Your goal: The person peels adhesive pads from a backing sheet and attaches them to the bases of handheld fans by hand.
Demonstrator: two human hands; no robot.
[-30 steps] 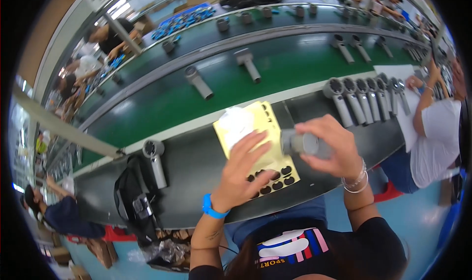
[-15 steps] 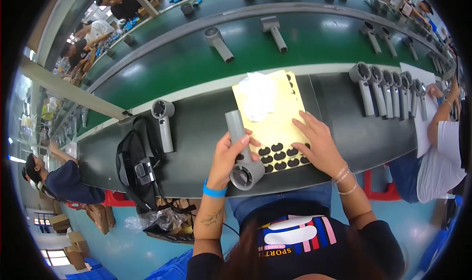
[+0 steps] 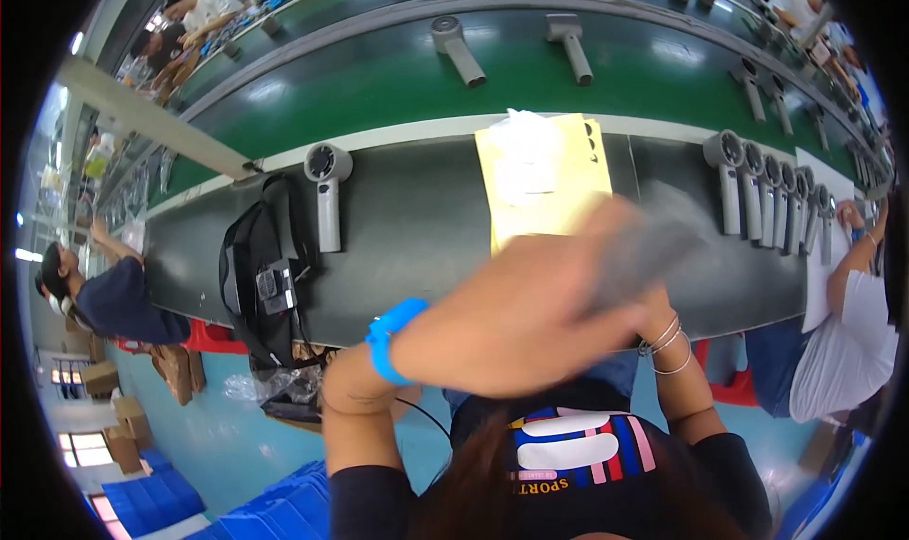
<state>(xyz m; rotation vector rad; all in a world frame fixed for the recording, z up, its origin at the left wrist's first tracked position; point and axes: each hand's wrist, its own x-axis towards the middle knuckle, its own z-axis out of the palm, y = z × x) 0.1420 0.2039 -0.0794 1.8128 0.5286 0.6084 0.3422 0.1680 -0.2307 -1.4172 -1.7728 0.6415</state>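
Observation:
My left hand point(image 3: 511, 317), with a blue band at the wrist, reaches across in front of me to the right. Its fingers are wrapped round a grey handheld fan point(image 3: 649, 261), which is smeared by motion. Behind it lies most of my right hand point(image 3: 655, 315); its fingers are hidden, so I cannot tell whether they touch the fan. A yellow sheet point(image 3: 507, 223) rests on the dark bench just beyond my hands, a crumpled white sheet point(image 3: 530, 161) on top of it. My left arm hides the sheet's near part.
Left of the sheet lie another handheld fan point(image 3: 329, 199) and a black bag point(image 3: 251, 265). Several fans point(image 3: 753, 194) stand in a row at right, beside a person in white point(image 3: 847, 322). More fans point(image 3: 459, 52) lie on the green conveyor point(image 3: 379, 85) beyond.
My left hand has swung right with the fan, from left of the yellow sheet to in front of my right hand. The view has shifted slightly, and the sheet's black stickers nearest me are now covered.

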